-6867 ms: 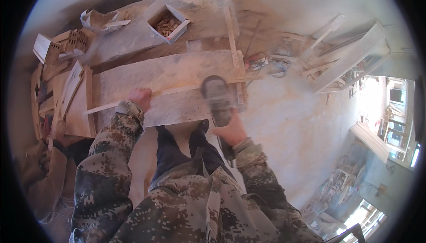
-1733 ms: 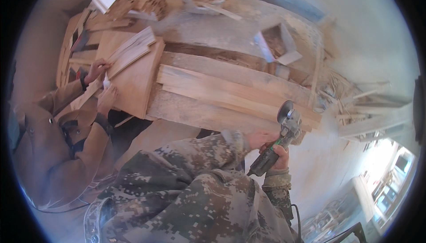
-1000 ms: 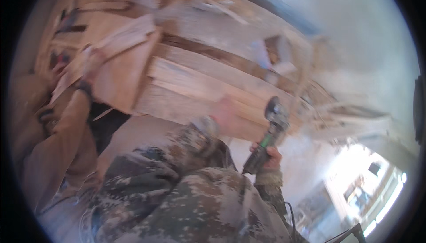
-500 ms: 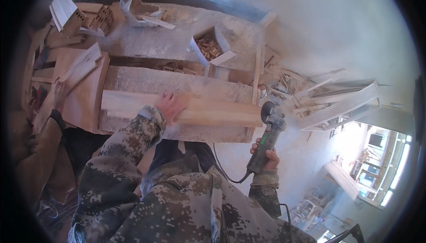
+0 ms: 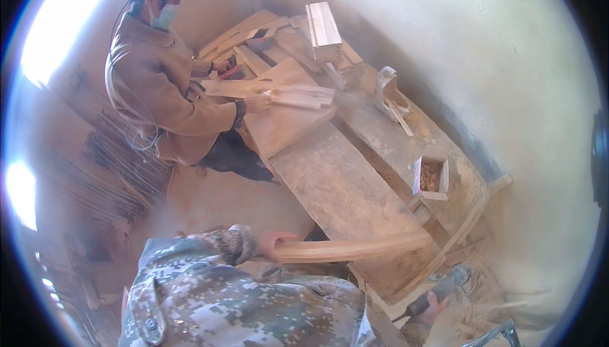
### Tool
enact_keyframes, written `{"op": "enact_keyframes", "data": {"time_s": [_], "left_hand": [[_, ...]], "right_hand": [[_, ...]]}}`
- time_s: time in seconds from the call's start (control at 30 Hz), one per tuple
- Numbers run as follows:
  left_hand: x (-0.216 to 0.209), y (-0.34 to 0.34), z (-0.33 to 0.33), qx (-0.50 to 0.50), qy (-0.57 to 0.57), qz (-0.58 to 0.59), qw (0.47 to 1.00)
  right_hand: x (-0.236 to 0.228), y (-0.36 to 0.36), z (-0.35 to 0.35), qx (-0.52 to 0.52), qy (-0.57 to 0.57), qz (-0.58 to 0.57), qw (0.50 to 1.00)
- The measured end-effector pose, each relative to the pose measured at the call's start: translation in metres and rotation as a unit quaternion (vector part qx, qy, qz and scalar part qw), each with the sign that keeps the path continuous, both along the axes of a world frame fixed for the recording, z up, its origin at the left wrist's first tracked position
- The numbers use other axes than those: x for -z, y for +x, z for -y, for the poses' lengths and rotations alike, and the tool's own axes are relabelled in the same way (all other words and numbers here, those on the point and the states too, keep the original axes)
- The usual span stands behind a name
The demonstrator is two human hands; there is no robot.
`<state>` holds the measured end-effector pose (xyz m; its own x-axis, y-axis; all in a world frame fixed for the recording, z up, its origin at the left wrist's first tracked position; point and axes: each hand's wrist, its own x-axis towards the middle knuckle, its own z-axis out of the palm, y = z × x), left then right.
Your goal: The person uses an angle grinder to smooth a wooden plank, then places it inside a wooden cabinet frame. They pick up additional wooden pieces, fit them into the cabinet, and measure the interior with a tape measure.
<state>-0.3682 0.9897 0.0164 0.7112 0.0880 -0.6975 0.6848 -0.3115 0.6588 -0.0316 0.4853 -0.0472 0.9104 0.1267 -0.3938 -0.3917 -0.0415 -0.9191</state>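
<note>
Board in the left hand, grinder in the right, at the workbench's near right corner

The left hand [image 5: 273, 245] is closed around one end of a long, narrow, pale wooden board [image 5: 355, 248]. The board reaches from that grip over the near edge of a dusty grey-brown workbench [image 5: 342, 176], its other end close to the bench's right edge; whether it touches the top cannot be told. The right hand [image 5: 436, 307], blurred, is wrapped about a dark grey angle grinder with a rounded head [image 5: 458, 276], which is just outside the bench's right edge.

Towards the bench's far right corner stands an open white cardboard box [image 5: 442, 188] containing small brown wood pieces [image 5: 430, 177]. Along the far edge, nearer the middle, sits a torn whitish sack [image 5: 386, 84].

A co-worker in a brown jacket [image 5: 158, 87] stands by the left end, a hand [image 5: 257, 103] on pale grooved planks [image 5: 304, 96] lying over a broad tan wooden panel [image 5: 285, 125].
</note>
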Motion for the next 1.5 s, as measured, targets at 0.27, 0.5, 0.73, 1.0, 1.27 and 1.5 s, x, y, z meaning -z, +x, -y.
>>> {"op": "enact_keyframes", "data": {"time_s": [0.27, 0.5, 0.73, 1.0, 1.27, 1.5], "left_hand": [[-0.023, -0.098, 0.074, -0.25, -0.15, 0.019, 0.956], [-0.02, -0.15, 0.121, -0.444, -0.299, 0.083, 0.841], [-0.013, -0.168, 0.129, -0.451, -0.314, 0.166, 0.819], [0.017, -0.196, 0.134, -0.447, -0.292, 0.192, 0.823], [0.046, -0.198, 0.146, -0.441, -0.402, 0.292, 0.747], [0.08, -0.205, 0.148, -0.387, -0.544, 0.357, 0.653]], "right_hand": [[0.044, 0.062, -0.118, -0.067, -0.47, 0.163, 0.865], [0.048, 0.035, -0.147, -0.176, -0.729, 0.21, 0.627], [0.097, 0.055, -0.129, -0.162, -0.689, 0.156, 0.689], [0.156, 0.08, -0.075, -0.083, -0.506, 0.215, 0.831], [0.111, 0.023, -0.151, -0.264, -0.639, 0.26, 0.674], [0.072, -0.248, -0.327, -0.585, 0.24, -0.351, 0.69]]}}
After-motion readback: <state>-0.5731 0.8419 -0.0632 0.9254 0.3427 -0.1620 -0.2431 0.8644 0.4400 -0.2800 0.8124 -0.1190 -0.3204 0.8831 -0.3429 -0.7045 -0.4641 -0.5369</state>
